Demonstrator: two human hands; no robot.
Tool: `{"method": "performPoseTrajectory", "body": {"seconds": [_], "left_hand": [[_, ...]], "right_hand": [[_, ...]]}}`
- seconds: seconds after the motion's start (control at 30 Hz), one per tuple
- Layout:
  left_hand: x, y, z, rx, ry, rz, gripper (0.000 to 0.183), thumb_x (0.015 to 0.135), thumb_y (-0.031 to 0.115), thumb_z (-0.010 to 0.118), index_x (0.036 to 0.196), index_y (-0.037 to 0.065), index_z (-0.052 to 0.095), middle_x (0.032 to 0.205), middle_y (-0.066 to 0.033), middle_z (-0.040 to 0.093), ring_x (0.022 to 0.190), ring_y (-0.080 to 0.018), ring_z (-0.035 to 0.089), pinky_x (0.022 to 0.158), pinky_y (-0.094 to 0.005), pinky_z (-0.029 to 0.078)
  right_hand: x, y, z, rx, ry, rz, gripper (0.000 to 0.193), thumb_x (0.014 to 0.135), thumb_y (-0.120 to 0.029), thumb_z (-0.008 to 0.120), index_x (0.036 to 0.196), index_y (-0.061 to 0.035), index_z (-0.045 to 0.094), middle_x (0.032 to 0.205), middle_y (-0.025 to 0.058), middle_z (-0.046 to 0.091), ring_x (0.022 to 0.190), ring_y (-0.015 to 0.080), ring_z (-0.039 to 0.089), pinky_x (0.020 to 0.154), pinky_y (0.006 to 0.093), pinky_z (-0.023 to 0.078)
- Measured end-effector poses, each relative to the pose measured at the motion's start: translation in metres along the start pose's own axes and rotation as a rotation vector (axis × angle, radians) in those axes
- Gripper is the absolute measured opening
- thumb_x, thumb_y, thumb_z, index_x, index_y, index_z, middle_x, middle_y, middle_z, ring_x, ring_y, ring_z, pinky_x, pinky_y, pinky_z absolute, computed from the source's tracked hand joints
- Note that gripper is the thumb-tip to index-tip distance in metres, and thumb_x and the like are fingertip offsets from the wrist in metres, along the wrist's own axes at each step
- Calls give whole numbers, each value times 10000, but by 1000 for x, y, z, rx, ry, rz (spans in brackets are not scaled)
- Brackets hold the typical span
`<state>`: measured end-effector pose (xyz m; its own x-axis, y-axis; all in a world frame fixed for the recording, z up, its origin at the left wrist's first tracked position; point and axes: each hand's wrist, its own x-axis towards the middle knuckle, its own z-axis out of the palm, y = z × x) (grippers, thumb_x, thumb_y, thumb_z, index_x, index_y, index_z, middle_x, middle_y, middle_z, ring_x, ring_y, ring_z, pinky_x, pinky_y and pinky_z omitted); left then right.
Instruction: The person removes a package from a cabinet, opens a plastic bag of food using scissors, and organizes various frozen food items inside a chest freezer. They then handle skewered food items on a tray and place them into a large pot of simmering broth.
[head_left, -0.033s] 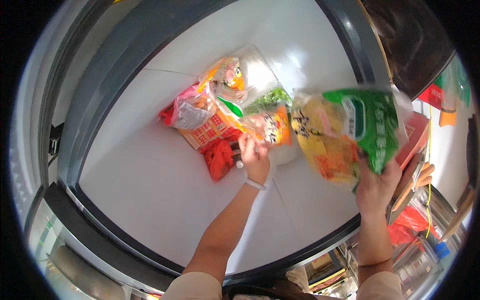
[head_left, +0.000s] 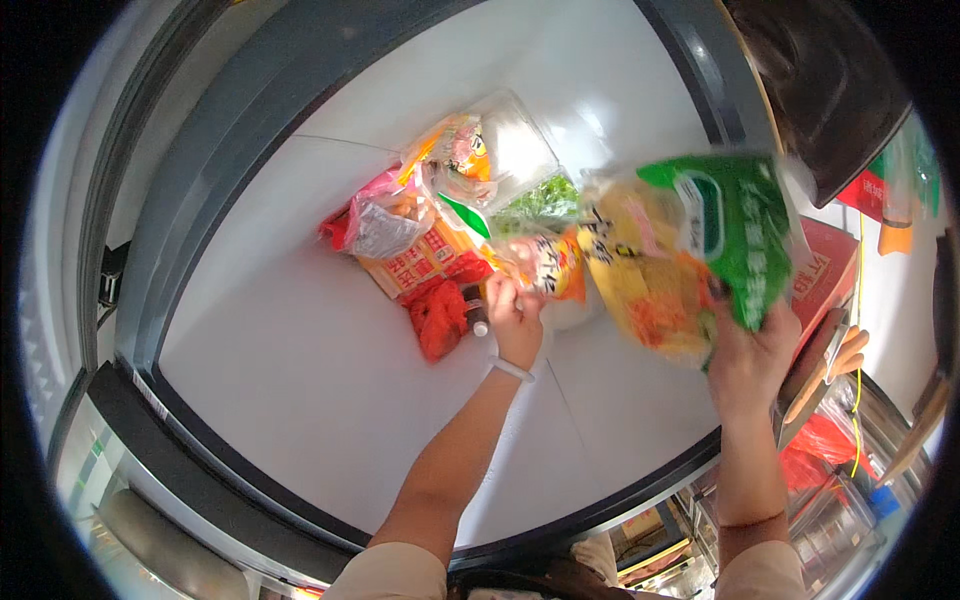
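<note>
My right hand (head_left: 750,365) is closed on the lower edge of a large, partly clear food bag (head_left: 645,265) with a green end and yellowish food inside. It is lifted above the right part of a white interior. My left hand (head_left: 515,315) is pinched on the lower left edge of a smaller orange-and-white plastic packet (head_left: 550,265). Behind that packet lie leafy greens (head_left: 545,203) and a clear plastic tray (head_left: 520,145). Close to the left hand are a red plastic bag (head_left: 437,318) and an orange printed carton (head_left: 425,255).
A dark rim (head_left: 215,437) frames the white-walled interior. Another orange packet (head_left: 462,150) and a pinkish-red bag (head_left: 385,215) lie in the pile. Outside on the right stand a red box (head_left: 825,270), a dark brown object (head_left: 815,85) and red plastic (head_left: 815,445).
The green-ended bag and my right hand have shifted slightly up and left. My left hand and its packet have moved a little to the right.
</note>
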<state>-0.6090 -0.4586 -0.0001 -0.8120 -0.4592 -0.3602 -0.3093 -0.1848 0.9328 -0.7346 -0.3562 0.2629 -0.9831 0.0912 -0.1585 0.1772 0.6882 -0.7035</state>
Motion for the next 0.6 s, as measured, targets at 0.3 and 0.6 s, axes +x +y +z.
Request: {"method": "performPoseTrajectory", "body": {"seconds": [0.3,0.6], "left_hand": [[4,-39,-28,561,-520,-38,212,838,178,681,922,-7,623,906,-167,598,818,-298,626,757,-381,511],[30,-6,-35,718,-805,-293,377,841,355,672,947,-6,658,937,-240,654,824,-389,650,767,-458,511]], "right_hand": [[74,26,104,232,-9,-167,200,840,44,544,1010,27,650,799,26,658,755,51,546,673,241,458],[92,99,179,95,194,-226,123,842,-62,569,926,-9,642,775,209,619,688,344,620,647,386,493]]}}
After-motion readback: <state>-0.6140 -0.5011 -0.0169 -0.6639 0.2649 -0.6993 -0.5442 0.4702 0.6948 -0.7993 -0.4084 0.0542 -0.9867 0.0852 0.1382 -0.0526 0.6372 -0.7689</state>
